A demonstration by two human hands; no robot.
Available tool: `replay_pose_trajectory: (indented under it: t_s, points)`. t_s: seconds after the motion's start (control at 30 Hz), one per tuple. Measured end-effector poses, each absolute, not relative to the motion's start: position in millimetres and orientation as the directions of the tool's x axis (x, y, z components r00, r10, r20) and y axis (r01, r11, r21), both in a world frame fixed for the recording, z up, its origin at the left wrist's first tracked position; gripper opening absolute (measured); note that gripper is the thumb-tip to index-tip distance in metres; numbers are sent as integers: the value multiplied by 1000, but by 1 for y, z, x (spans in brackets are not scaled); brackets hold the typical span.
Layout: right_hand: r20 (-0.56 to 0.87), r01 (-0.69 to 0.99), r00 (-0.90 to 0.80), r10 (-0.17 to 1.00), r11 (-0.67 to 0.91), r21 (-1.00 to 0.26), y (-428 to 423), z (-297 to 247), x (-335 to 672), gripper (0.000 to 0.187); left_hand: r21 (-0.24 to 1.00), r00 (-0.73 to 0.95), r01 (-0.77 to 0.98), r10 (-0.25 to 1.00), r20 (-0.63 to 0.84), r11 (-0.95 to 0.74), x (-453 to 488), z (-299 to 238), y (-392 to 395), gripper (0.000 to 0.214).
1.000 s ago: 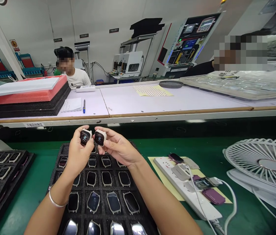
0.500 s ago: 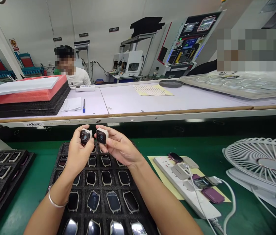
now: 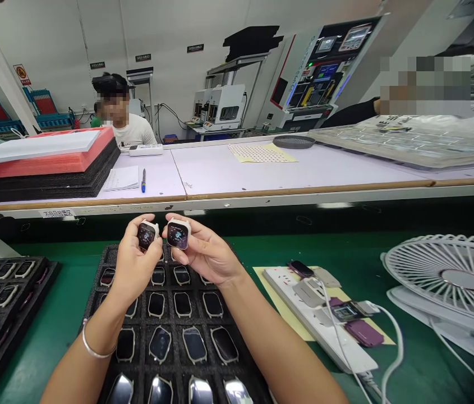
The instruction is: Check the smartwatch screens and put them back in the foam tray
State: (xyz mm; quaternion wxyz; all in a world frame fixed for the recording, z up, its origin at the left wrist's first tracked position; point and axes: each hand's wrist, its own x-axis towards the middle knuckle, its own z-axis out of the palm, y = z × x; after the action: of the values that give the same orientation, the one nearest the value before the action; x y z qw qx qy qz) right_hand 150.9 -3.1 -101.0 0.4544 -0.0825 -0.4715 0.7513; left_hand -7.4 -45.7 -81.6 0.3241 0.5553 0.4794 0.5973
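My left hand grips a smartwatch without a strap, its dark screen lit and facing me. Beside it, my right hand pinches a second strapless smartwatch between thumb and fingers, also with a lit screen. The two watches are close together but apart. Both are held above a black foam tray, whose compartments carry several more watches with dark screens. My forearms cover parts of the tray's sides, and its far slots are partly hidden behind my hands.
Another foam tray of watches lies at left. On the right are a white power strip with plugs and cables, purple watch parts and a white fan. A raised shelf runs across; a person sits behind it.
My right hand has turned its watch slightly, so the screen faces me more fully. The left hand and its watch have hardly moved.
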Motion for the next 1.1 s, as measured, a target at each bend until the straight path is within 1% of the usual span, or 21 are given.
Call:
replay_pose_trajectory:
  t_s: [0.13, 0.4, 0.6, 0.83, 1.1]
  points:
    - [309, -608, -573, 759, -140, -782, -2, -103, 150, 52, 926, -167, 164, 915, 366, -340, -8, -82, -46, 40]
    - [333, -635, -582, 742, -159, -756, -1, -105, 148, 48, 931, -170, 115, 917, 362, -346, -6, -82, -44, 41]
    - [326, -630, -584, 743, -163, -759, -2, -103, 149, 50, 920, -165, 169, 910, 381, -354, -7, -82, -46, 39]
    - [339, -637, -579, 741, -152, -755, -2, -104, 149, 49, 933, -154, 94, 921, 359, -348, -5, -82, -45, 42]
    - [356, -652, -588, 726, -166, -740, -1, -105, 149, 45, 923, -156, 118, 911, 381, -366, -6, -83, -45, 40]
